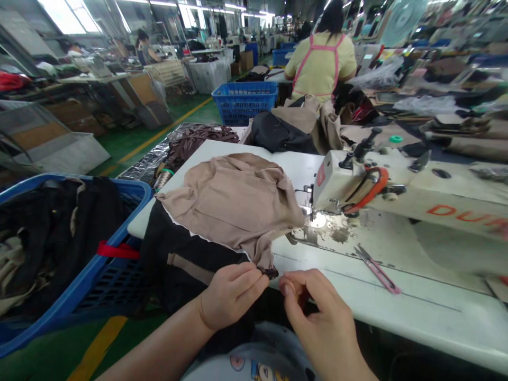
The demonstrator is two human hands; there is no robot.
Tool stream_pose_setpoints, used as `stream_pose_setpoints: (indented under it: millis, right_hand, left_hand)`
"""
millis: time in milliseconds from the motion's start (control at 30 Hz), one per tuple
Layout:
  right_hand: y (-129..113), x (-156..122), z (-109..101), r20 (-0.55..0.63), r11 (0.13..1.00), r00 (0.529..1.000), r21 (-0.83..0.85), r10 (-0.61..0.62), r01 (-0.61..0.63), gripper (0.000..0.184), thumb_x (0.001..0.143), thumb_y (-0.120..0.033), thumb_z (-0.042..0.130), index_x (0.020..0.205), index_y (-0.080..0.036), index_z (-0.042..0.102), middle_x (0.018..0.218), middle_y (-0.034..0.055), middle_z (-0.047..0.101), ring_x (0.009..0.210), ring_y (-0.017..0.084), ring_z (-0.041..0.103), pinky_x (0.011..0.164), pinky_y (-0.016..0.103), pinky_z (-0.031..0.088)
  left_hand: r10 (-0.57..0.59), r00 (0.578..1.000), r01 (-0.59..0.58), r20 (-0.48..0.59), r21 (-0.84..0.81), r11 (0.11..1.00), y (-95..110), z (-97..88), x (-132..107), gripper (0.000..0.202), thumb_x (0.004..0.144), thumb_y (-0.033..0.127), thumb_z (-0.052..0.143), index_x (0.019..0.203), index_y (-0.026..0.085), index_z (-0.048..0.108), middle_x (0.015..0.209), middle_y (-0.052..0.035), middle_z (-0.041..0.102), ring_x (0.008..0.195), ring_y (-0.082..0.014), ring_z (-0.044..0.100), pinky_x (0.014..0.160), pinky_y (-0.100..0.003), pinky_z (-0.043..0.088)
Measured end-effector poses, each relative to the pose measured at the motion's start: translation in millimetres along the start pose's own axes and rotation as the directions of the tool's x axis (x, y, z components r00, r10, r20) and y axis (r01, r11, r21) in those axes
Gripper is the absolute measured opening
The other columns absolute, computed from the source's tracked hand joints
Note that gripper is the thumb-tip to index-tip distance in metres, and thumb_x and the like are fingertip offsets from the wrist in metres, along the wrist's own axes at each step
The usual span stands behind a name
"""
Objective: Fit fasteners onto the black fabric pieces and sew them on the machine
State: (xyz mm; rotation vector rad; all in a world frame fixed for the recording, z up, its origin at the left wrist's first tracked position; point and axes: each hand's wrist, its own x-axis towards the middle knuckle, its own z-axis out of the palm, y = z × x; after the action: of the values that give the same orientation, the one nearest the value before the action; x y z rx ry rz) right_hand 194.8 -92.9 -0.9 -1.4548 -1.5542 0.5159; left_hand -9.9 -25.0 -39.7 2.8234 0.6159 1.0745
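Note:
A tan garment (234,203) with a black underside lies bunched on the white sewing table (397,309), and its near corner hangs over the front edge. My left hand (232,296) pinches that corner, where a small dark piece (270,273) shows at the fingertips. Just to its right, my right hand (317,312) is curled with thumb and fingers pressed together, close to the same corner. What the right fingers hold is hidden. A white sewing machine (397,188) stands at the right, with its lit needle area (317,219) beside the garment.
Pink-handled snips (377,270) lie on the table right of the needle. A blue basket (79,248) of dark fabric stands at my left. Another blue basket (244,100) and a seated person in yellow (321,61) are ahead. Dark straps (198,140) lie heaped beyond the table.

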Motion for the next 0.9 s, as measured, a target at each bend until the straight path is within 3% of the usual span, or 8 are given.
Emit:
stream_pose_setpoints:
  millis: [233,400,533,700,800,900]
  right_hand:
    - [31.0,5.4,-43.1,-0.199,0.968,0.968,-0.167,0.151,-0.185,0.021,0.093,-0.044,0.065,0.094,-0.024,0.072,0.079,0.0030,0.070,0.064,0.017,0.061,0.060,0.030,0.051]
    - [67.2,10.8,-87.1,-0.374,0.858,0.852,-0.219,0.365,-0.464,0.039,0.082,-0.060,0.068,0.092,-0.023,0.074,0.078,0.0055,0.075,0.062,0.021,0.066,0.058,0.034,0.050]
    - [92.0,12.9,-120.4,-0.473,0.753,0.732,-0.193,0.491,-0.629,0.035,0.077,-0.058,0.072,0.088,-0.025,0.073,0.079,0.0098,0.077,0.070,0.025,0.070,0.065,0.040,0.050]
    - [112.1,13.5,-145.7,-0.508,0.634,0.629,-0.193,0.589,-0.749,0.024,0.076,-0.051,0.078,0.082,-0.029,0.072,0.080,0.0126,0.077,0.070,0.026,0.070,0.062,0.044,0.048]
    - [114.9,13.2,-147.9,-0.521,0.594,0.603,-0.209,0.605,-0.777,0.017,0.082,-0.046,0.072,0.080,-0.029,0.071,0.084,0.0129,0.076,0.075,0.027,0.071,0.061,0.044,0.046]
    - [119.4,10.9,-145.9,-0.513,0.594,0.611,-0.223,0.603,-0.773,0.020,0.083,-0.049,0.070,0.081,-0.029,0.071,0.082,0.0107,0.075,0.073,0.026,0.069,0.060,0.042,0.044]
  left_hand:
    - [-0.164,0.986,0.164,0.009,-0.040,0.986,2.9,0.7,5.3,0.014,0.099,0.010,0.055,0.108,0.017,0.065,0.089,-0.0048,0.070,0.081,-0.0150,0.067,0.077,-0.027,0.060]
    - [-0.242,0.966,0.243,-0.092,-0.009,0.970,3.3,0.8,11.9,0.014,0.095,0.012,0.064,0.108,0.017,0.062,0.093,-0.0062,0.071,0.088,-0.0176,0.069,0.079,-0.028,0.059]
    - [-0.196,0.975,0.198,-0.104,0.009,0.980,2.4,0.1,15.0,0.015,0.094,0.010,0.064,0.107,0.017,0.062,0.092,-0.0068,0.071,0.086,-0.0177,0.070,0.076,-0.027,0.059]
    - [-0.099,0.993,0.099,-0.066,-0.004,0.995,-0.1,2.0,10.1,0.020,0.091,0.004,0.065,0.109,0.014,0.061,0.091,-0.0073,0.070,0.083,-0.0169,0.069,0.077,-0.028,0.060]
    - [-0.034,0.999,0.035,-0.030,0.027,0.999,-2.6,2.6,4.6,0.022,0.094,0.005,0.063,0.114,0.012,0.062,0.094,-0.0088,0.070,0.086,-0.0173,0.068,0.080,-0.030,0.060]
    - [-0.015,1.000,0.015,0.002,0.090,0.996,-4.0,1.2,1.7,0.024,0.096,0.009,0.059,0.120,0.013,0.064,0.095,-0.0083,0.069,0.084,-0.0166,0.068,0.078,-0.028,0.059]
